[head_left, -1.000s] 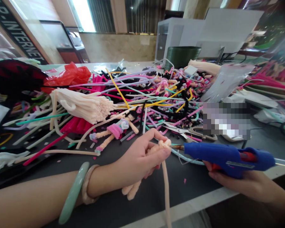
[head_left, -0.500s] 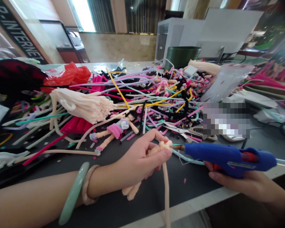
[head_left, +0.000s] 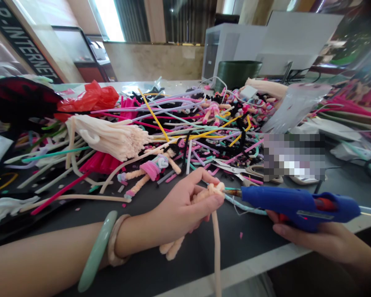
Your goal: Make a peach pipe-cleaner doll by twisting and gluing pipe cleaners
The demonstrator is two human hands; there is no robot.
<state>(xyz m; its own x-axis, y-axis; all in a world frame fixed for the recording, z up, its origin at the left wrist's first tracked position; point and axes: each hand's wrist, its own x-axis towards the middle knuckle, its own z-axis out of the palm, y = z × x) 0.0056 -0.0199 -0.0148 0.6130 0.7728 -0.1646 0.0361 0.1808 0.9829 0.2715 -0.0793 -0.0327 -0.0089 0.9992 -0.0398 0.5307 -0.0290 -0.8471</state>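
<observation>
My left hand [head_left: 188, 202] is closed around a peach pipe-cleaner figure [head_left: 216, 189], with thumb and forefinger pinching its knotted top. Two twisted legs [head_left: 170, 249] poke out below the palm, and one long peach stem [head_left: 216, 251] hangs down past the table edge. In my right hand [head_left: 324, 241] is a blue hot glue gun [head_left: 297, 206], gripped by its handle, much of which is hidden. Its metal nozzle points left and meets the knotted top of the figure. A finished-looking pipe-cleaner doll [head_left: 151, 169] in pink and lilac lies beyond my left hand.
A bundle of cream pipe cleaners [head_left: 108, 136] lies at left over magenta ones [head_left: 102, 163]. Scissors [head_left: 235, 168] rest behind the nozzle. Loose coloured stems [head_left: 185, 119], a red plastic bag [head_left: 89, 99] and a green bin [head_left: 238, 74] fill the back. The table's pale edge [head_left: 241, 268] runs in front.
Almost nothing differs. The glue gun's body has shifted very slightly right, its nozzle still at the knotted top; both hands keep their holds.
</observation>
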